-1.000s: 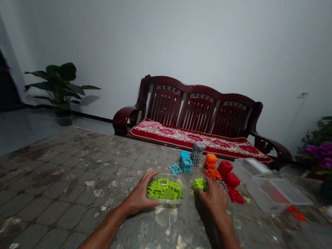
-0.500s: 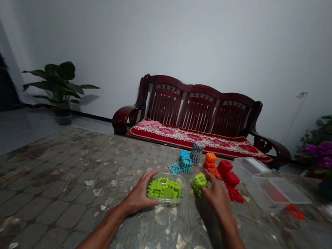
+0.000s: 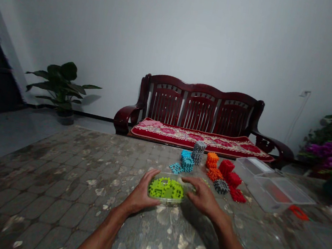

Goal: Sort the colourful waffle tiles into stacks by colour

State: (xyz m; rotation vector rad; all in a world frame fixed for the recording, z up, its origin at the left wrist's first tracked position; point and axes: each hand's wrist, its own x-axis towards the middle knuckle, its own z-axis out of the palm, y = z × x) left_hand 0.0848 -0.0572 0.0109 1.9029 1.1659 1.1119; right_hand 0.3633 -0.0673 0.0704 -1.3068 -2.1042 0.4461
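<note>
A clear plastic container [image 3: 164,201] sits on the table in front of me, holding several lime-green interlocking pieces [image 3: 168,189]. My left hand [image 3: 143,189] grips its left end, thumb along the near side and fingers at the far side. At the right end, my right hand [image 3: 201,194] has its thumb and index finger spread apart beside the rim; I see nothing held between them. Behind that hand, bits of a lime-green stack [image 3: 206,182] peek out, the rest being hidden.
Farther back stand stacks of blue [image 3: 187,164], grey [image 3: 198,152], orange [image 3: 212,160] and red pieces [image 3: 233,179], plus a dark grey stack [image 3: 221,186]. An open clear box [image 3: 268,194] lies to the right, near an orange-red item [image 3: 299,212]. A wooden bench [image 3: 200,104] is behind the table.
My right hand has left the lime-green stack and moved left to the container's right end. The dark grey stack is now uncovered. My left hand stays on the container.
</note>
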